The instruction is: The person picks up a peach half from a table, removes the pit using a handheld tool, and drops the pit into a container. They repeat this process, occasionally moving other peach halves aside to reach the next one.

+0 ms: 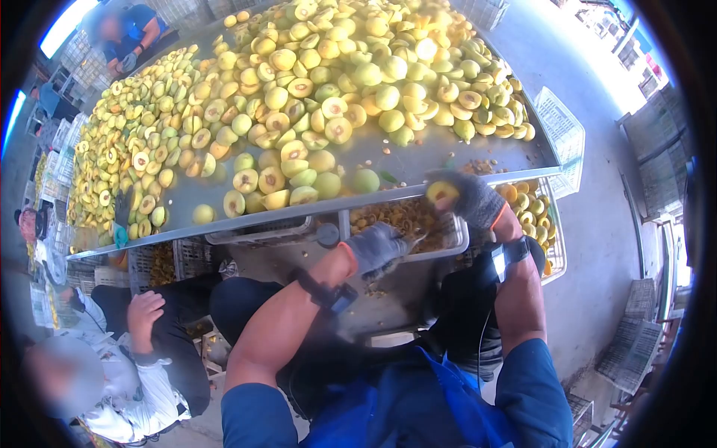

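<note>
right hand: grey knit-gloved right hand point(472, 198) at the near edge of the bench, toward its right corner; fingers curled tight round a halved yellow fruit point(441, 192), cut face toward the camera
left hand: grey knit-gloved left hand point(377, 246) just below the near edge, over a grey plastic crate of brown pits point(388, 218); fingers bent narrow, whether they grip anything cannot be told
held fruit: level with the bench rim, touching only the right glove
bench: long grey metal table point(448, 157), tilted in view, far side and left end covered by a heap of yellow-green halved fruits point(299, 89); bare strip along the near right edge
loose fruit: whole pale green fruit point(365, 180) alone near the near edge, just left of the right hand
right crate: white crate of yellow fruit halves point(532, 213) under the right corner
others: seated person's bare hand point(143, 310) below the left end; second person in blue point(131, 33) at the far left corner
</note>
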### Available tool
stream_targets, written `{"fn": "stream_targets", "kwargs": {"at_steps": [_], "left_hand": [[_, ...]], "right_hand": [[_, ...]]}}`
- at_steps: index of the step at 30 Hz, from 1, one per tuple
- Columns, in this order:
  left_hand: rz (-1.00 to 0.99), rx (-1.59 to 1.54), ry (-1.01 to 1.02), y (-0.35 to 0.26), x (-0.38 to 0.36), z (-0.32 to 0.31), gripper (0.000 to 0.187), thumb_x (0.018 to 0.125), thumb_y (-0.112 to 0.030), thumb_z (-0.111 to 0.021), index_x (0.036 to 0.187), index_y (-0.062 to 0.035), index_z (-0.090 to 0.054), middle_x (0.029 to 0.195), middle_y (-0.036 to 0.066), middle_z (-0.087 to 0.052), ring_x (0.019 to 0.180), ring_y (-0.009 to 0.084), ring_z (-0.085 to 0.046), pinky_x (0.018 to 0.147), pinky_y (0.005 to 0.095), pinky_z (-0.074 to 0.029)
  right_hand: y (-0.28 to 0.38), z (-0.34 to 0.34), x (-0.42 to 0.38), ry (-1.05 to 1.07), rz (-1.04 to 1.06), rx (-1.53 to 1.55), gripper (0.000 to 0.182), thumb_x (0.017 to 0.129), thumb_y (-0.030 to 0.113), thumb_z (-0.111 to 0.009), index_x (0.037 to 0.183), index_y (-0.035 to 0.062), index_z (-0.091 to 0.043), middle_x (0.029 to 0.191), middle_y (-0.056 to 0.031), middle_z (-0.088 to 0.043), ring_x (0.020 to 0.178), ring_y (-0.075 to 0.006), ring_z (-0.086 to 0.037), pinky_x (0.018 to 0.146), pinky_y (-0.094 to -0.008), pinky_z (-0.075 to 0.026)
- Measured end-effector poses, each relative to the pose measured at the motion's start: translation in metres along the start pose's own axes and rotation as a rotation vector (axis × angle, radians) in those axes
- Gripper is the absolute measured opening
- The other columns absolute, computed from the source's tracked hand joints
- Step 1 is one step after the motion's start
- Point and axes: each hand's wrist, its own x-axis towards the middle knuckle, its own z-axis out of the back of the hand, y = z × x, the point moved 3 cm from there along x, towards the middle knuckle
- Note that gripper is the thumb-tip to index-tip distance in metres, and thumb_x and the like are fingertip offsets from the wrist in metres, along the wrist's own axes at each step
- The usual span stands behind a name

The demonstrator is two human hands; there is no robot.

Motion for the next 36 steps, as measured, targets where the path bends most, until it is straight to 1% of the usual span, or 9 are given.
{"fn": "stream_targets", "kwargs": {"at_steps": [3, 9, 10, 15, 21, 22, 25, 31, 36], "left_hand": [[0.387, 0.858, -0.088, -0.008, 0.004, 0.001, 0.02, 0.086, -0.019, -0.061, 0.094, -0.0037, -0.07, 0.084, 0.019, -0.072, 0.078, 0.0347, -0.071, 0.068, 0.045, -0.057], [0.458, 0.76, -0.302, -0.025, 0.008, 0.011, 0.019, 0.088, -0.019, -0.06, 0.095, -0.0053, -0.072, 0.09, 0.021, -0.072, 0.086, 0.0358, -0.072, 0.074, 0.0476, -0.057], [0.504, 0.736, -0.285, -0.022, 0.007, 0.013, 0.02, 0.088, -0.018, -0.059, 0.098, -0.0057, -0.072, 0.093, 0.021, -0.072, 0.088, 0.036, -0.072, 0.075, 0.0481, -0.057], [0.636, 0.638, -0.273, -0.02, 0.012, 0.018, 0.023, 0.09, -0.018, -0.056, 0.106, -0.0066, -0.07, 0.099, 0.022, -0.072, 0.094, 0.0369, -0.071, 0.081, 0.0506, -0.056], [0.503, 0.608, -0.454, -0.017, 0.004, 0.02, 0.052, 0.099, -0.051, -0.047, 0.109, -0.006, -0.071, 0.112, 0.028, -0.066, 0.097, 0.0433, -0.067, 0.087, 0.052, -0.052], [0.508, 0.599, -0.453, -0.018, 0.001, 0.021, 0.057, 0.099, -0.056, -0.046, 0.11, -0.0054, -0.071, 0.117, 0.031, -0.063, 0.098, 0.0454, -0.066, 0.088, 0.0524, -0.052], [0.582, 0.588, -0.439, -0.019, 0.0, 0.024, 0.06, 0.096, -0.06, -0.049, 0.105, -0.0051, -0.073, 0.127, 0.035, -0.056, 0.102, 0.0463, -0.064, 0.088, 0.0534, -0.051], [0.486, 0.596, -0.402, -0.038, 0.003, 0.014, 0.058, 0.092, -0.057, -0.055, 0.097, -0.0026, -0.073, 0.085, 0.023, -0.071, 0.083, 0.0385, -0.069, 0.076, 0.051, -0.054], [0.421, 0.616, -0.346, -0.04, 0.007, -0.003, 0.047, 0.093, -0.047, -0.056, 0.094, -0.0034, -0.073, 0.087, 0.022, -0.071, 0.085, 0.0378, -0.07, 0.079, 0.0507, -0.054]], "right_hand": [[-0.001, 0.007, -0.018, -0.244, -0.06, -0.183, 0.045, 0.083, 0.005, -0.071, 0.127, 0.0063, -0.063, 0.115, -0.0177, -0.068, 0.107, -0.0335, -0.065, 0.095, -0.0385, -0.051], [-0.033, 0.038, -0.059, -0.38, -0.192, -0.168, 0.035, 0.086, 0.005, -0.07, 0.121, 0.0052, -0.066, 0.107, -0.0158, -0.07, 0.101, -0.0269, -0.068, 0.09, -0.0366, -0.054], [-0.026, 0.04, -0.063, -0.381, -0.285, -0.09, 0.037, 0.087, 0.006, -0.073, 0.123, 0.0065, -0.065, 0.105, -0.0074, -0.069, 0.094, -0.0172, -0.067, 0.079, -0.0324, -0.056], [-0.033, 0.049, -0.077, -0.256, -0.241, 0.239, 0.048, 0.082, 0.006, -0.078, 0.127, 0.0008, -0.063, 0.11, -0.0095, -0.068, 0.096, -0.0182, -0.067, 0.08, -0.0318, -0.059], [-0.041, 0.058, -0.079, -0.177, -0.315, 0.334, 0.054, 0.078, 0.002, -0.079, 0.13, 0.0001, -0.062, 0.116, -0.0077, -0.067, 0.106, -0.0167, -0.064, 0.09, -0.0313, -0.056], [-0.048, 0.061, -0.081, -0.174, -0.316, 0.264, 0.052, 0.076, -0.001, -0.077, 0.127, 0.0003, -0.063, 0.11, -0.0115, -0.068, 0.098, -0.02, -0.069, 0.077, -0.0331, -0.062], [-0.066, 0.072, -0.09, -0.226, -0.464, 0.403, 0.052, 0.078, -0.006, -0.072, 0.128, 0.0021, -0.062, 0.11, -0.0091, -0.068, 0.102, -0.0189, -0.067, 0.077, -0.0319, -0.062], [-0.062, 0.082, -0.088, -0.222, -0.294, -0.095, 0.039, 0.08, -0.003, -0.071, 0.118, 0.0048, -0.068, 0.108, -0.0069, -0.071, 0.098, -0.0174, -0.066, 0.087, -0.0333, -0.055], [-0.039, 0.033, -0.057, -0.275, -0.204, -0.275, 0.033, 0.077, 0.003, -0.077, 0.109, 0.0052, -0.069, 0.098, -0.0123, -0.072, 0.094, -0.025, -0.07, 0.083, -0.0356, -0.055]]}}
